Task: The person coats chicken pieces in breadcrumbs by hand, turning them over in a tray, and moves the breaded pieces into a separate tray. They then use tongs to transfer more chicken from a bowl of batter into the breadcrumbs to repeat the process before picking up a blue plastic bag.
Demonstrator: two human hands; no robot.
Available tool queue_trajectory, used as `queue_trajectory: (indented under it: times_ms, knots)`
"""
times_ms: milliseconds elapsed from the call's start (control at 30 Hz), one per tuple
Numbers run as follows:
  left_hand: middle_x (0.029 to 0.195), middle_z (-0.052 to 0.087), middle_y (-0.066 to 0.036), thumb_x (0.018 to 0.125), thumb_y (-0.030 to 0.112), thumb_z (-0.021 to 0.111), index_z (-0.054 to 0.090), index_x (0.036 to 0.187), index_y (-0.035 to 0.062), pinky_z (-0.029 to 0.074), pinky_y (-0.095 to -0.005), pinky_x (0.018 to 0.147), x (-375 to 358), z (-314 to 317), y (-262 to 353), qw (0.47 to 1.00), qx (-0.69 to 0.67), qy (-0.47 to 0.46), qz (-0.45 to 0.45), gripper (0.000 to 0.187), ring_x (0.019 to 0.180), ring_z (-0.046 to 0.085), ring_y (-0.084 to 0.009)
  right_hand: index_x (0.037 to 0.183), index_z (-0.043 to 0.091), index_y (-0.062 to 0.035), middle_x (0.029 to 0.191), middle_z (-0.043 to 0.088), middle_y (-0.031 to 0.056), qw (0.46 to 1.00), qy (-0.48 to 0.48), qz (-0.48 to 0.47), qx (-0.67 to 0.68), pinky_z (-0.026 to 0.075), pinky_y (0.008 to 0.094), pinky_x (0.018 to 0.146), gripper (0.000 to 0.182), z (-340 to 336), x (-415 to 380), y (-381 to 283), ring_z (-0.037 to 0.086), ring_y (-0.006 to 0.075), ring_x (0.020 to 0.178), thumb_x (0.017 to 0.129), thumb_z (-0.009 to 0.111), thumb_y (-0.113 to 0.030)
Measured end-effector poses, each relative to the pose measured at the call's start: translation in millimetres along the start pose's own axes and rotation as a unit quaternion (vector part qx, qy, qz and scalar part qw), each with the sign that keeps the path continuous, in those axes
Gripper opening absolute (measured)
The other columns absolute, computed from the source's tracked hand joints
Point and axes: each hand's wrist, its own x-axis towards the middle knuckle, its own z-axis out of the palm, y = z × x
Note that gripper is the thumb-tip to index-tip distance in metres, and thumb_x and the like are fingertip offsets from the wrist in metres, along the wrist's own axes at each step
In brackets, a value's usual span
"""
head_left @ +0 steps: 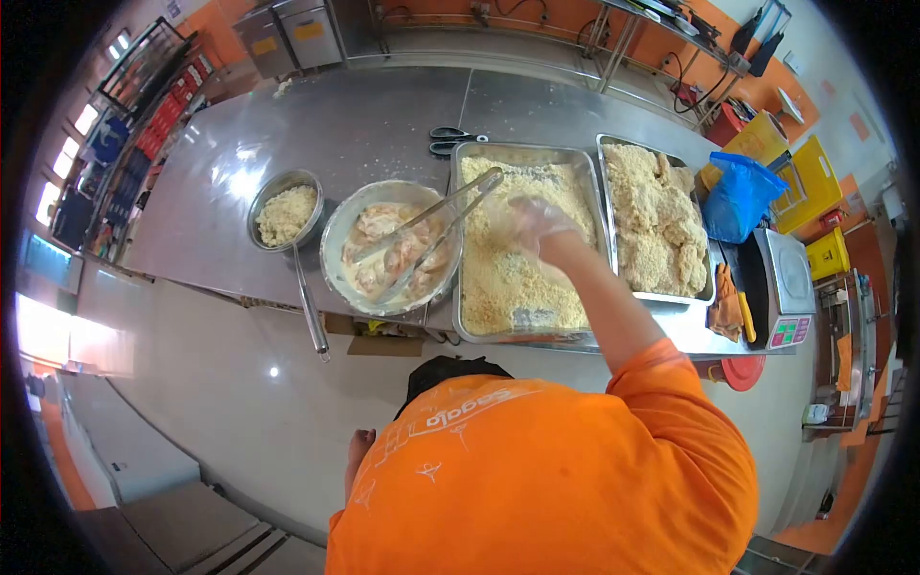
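Two steel trays sit side by side on the steel counter (287, 144). Near tray of breadcrumbs (522, 249) holds loose crumbs; far tray (656, 220), just beside it, is heaped with crumbed pieces.

Person in orange shirt (546, 479) leans over the counter edge. Right hand (532, 225), in a clear thin glove, reaches out above the crumb tray, over its middle. Fingers look loosely curled with nothing plainly held; glove and blur make the exact grip hard to read. Left hand (359, 450) hangs low by the body, away from the counter, mostly hidden; cannot tell whether its fingers are bent or spread.

Metal tongs (431, 230) lie propped across the round bowl of battered pieces (388, 249), tips in the wet mix, handle end resting toward the crumb tray rim. Small bowl of crumbs (286, 213) stands just beside the big bowl, with a long handle (311, 311) running off the counter edge.

Scissors (450, 142) lie behind the crumb tray. Blue bag (738, 196) and a scale (791, 297) past the far tray.
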Motion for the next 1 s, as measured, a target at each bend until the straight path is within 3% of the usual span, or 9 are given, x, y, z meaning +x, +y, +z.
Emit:
queue_trajectory:
  times_ms: [100,200,300,433,600,667,733,933,1000]
  knots:
    - [0.082,0.06,-0.02,0.08,0.037,0.048,0.056,0.088,-0.0027,0.044,-0.0394,0.068,2.0,6.0,-16.8,1.0,0.005,-0.01,0.011,0.042,0.081,0.057,-0.0332,0.117,0.041,-0.008,0.12,0.042,0.0093,0.948,-0.042,0.133,0.285,0.033,0.0273,0.094,0.037,-1.6,-30.5,3.6,0.038,0.0204,0.113,0.081,0.04,-0.016]
    - [0.081,0.059,-0.021,0.08,0.037,0.048,0.056,0.087,-0.0028,0.044,-0.0395,0.068,-3.0,5.0,-24.7,0.999,0.023,-0.023,0.01,0.041,0.081,0.057,-0.0335,0.121,0.038,-0.0048,0.123,0.04,0.0143,0.993,-0.106,-0.031,0.027,0.027,0.0307,0.097,0.048,83.1,-25.0,57.8,0.035,0.0261,0.117,0.083,0.037,-0.033]
    - [0.081,0.059,-0.021,0.081,0.037,0.048,0.056,0.087,-0.003,0.044,-0.0397,0.069,-5.1,0.1,-22.4,0.999,0.036,-0.029,-0.011,0.042,0.081,0.057,-0.034,0.124,0.035,-0.0075,0.122,0.041,0.0126,0.998,-0.017,-0.022,-0.065,0.025,0.0306,0.098,0.05,83.2,-37.4,50.7,0.033,0.0254,0.117,0.082,0.038,-0.034]
    - [0.081,0.059,-0.021,0.081,0.038,0.047,0.056,0.086,-0.0033,0.044,-0.04,0.069,-1.1,-6.2,-10.0,0.998,0.049,-0.027,-0.011,0.042,0.082,0.057,-0.0346,0.125,0.034,-0.0108,0.117,0.044,0.0092,0.908,0.127,0.185,0.354,0.029,0.0332,0.094,0.044,110.5,-7.8,36.5,0.037,0.023,0.113,0.083,0.041,-0.024]
    - [0.08,0.059,-0.022,0.081,0.038,0.047,0.055,0.085,-0.0036,0.044,-0.0404,0.069,13.9,-17.3,12.5,0.998,0.067,-0.016,0.007,0.042,0.082,0.056,-0.0353,0.123,0.036,-0.0088,0.127,0.036,0.0138,0.963,0.093,0.046,0.247,0.026,0.0331,0.097,0.042,103.0,-26.4,76.0,0.031,0.0279,0.119,0.086,0.033,-0.027]
    - [0.081,0.059,-0.022,0.081,0.038,0.047,0.055,0.086,-0.0038,0.043,-0.0407,0.07,16.8,-10.5,15.5,0.998,0.05,-0.009,0.022,0.043,0.084,0.056,-0.0357,0.126,0.031,-0.0119,0.131,0.03,0.0149,0.994,0.001,-0.086,-0.06,0.023,0.0374,0.099,0.043,83.3,-42.5,65.5,0.026,0.0333,0.121,0.086,0.03,-0.028]
    - [0.082,0.059,-0.022,0.082,0.038,0.047,0.054,0.088,-0.0039,0.043,-0.0407,0.071,2.7,-3.7,19.2,0.999,-0.009,0.038,0.015,0.044,0.084,0.055,-0.036,0.128,0.027,-0.0148,0.134,0.023,0.0167,0.979,-0.079,-0.123,-0.145,0.019,0.0416,0.1,0.046,67.5,-57.0,45.8,0.022,0.0382,0.122,0.085,0.03,-0.03]
    - [0.083,0.059,-0.022,0.082,0.037,0.047,0.054,0.089,-0.0039,0.043,-0.0401,0.071,-12.7,2.3,11.2,0.999,0.018,-0.007,-0.026,0.042,0.084,0.055,-0.036,0.131,0.021,-0.0188,0.136,0.013,0.0214,0.987,-0.087,-0.132,-0.011,0.016,0.0468,0.1,0.058,68.7,-43.1,-8.5,0.019,0.0409,0.123,0.081,0.035,-0.044]
    - [0.083,0.058,-0.022,0.082,0.037,0.047,0.054,0.089,-0.0039,0.043,-0.0399,0.071,-16.5,4.5,5.7,0.999,0.013,-0.002,-0.037,0.042,0.084,0.055,-0.036,0.131,0.021,-0.0194,0.135,0.017,0.0213,0.987,-0.117,-0.026,0.106,0.018,0.0466,0.099,0.061,57.1,-37.3,-26.8,0.02,0.039,0.123,0.079,0.039,-0.043]
